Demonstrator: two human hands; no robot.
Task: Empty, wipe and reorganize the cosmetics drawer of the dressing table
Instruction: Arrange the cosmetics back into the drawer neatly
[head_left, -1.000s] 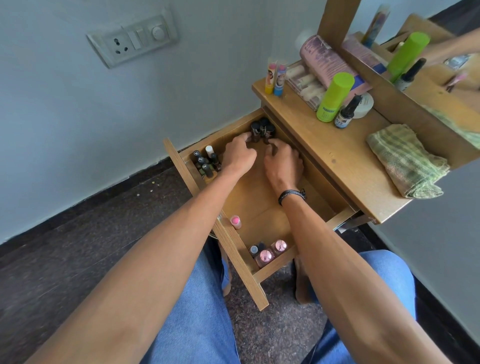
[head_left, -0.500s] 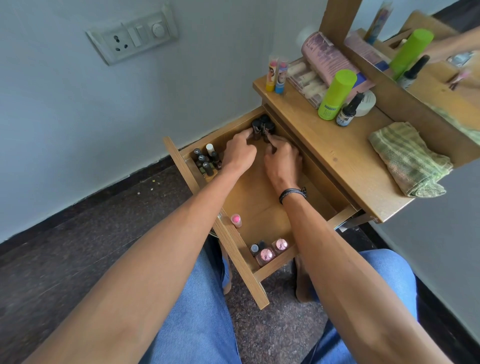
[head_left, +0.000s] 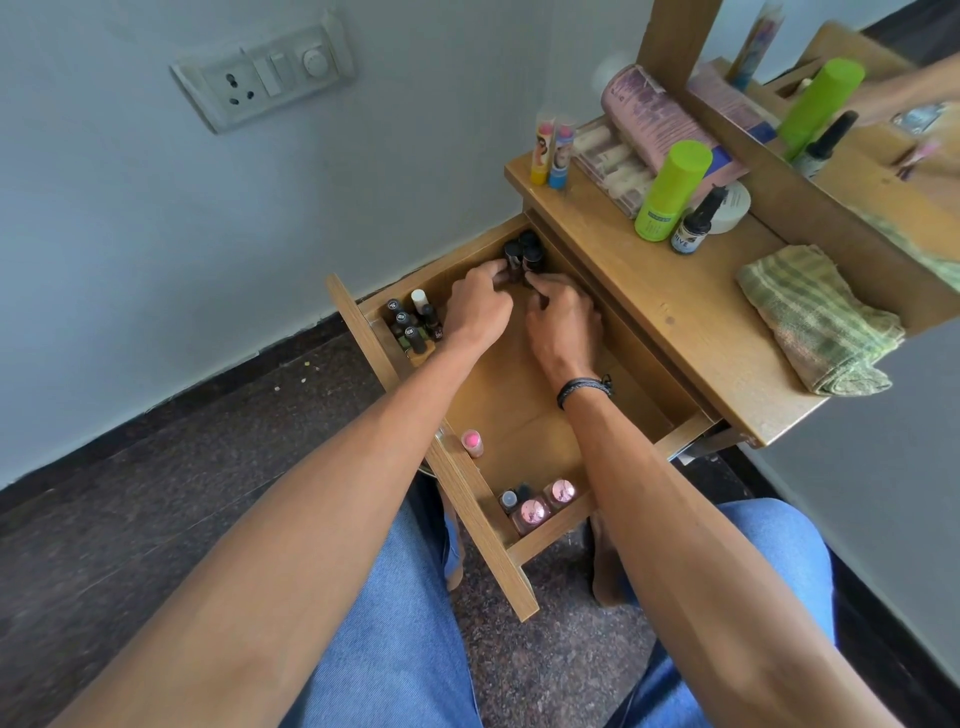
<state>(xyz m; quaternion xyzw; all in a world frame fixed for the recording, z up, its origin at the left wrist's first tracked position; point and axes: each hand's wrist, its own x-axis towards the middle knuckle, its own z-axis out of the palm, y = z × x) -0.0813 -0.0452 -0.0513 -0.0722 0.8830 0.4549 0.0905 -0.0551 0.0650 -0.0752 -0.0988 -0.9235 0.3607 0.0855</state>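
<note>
The wooden drawer (head_left: 483, 525) of the dressing table stands pulled out over my lap. My left hand (head_left: 480, 306) and my right hand (head_left: 563, 322) both reach into its far corner. Their fingertips pinch a cluster of dark bottles (head_left: 522, 254) standing there. Another group of dark-capped bottles (head_left: 410, 325) stands in the far left corner. A pink-capped bottle (head_left: 472, 441) stands by the left wall. Two pink-capped jars and a small dark bottle (head_left: 535, 504) stand in the near corner.
On the tabletop (head_left: 670, 306) stand a green bottle (head_left: 670, 192), a dark dropper bottle (head_left: 693, 226), two small tubes (head_left: 550, 156), a pink packet (head_left: 654, 119) and a folded green cloth (head_left: 821, 317). A mirror (head_left: 852, 78) rises behind. A wall socket (head_left: 265, 78) is at left.
Both hands have crept a little deeper into the far corner, their fingers closing around the dark bottles. The view has shifted slightly.
</note>
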